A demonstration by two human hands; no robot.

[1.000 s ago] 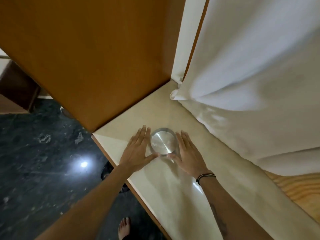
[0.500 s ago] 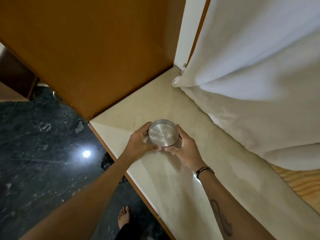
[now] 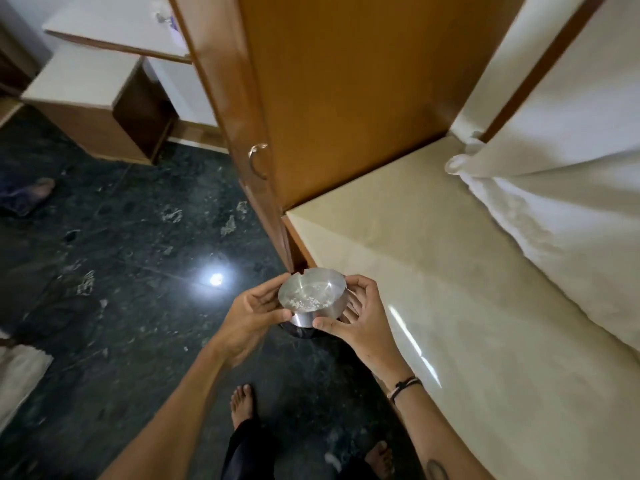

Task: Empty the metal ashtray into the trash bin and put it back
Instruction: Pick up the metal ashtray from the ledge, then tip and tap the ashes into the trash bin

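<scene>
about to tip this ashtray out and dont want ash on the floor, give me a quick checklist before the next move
1. Both hands on the ashtray: ok. Left hand and right hand grip the metal ashtray from opposite sides.
2. Ashtray lifted clear of the cream counter: ok, it is held out past the counter's edge.
3. Ash not yet spilled: ok, pale flecks lie inside the dish, though it tilts toward the person.
4. Trash bin under the ashtray: cannot tell. A dark object shows just below the hands, mostly hidden.
5. Path clear of the wooden cupboard door: ok, it stands apart from the hands.
</scene>
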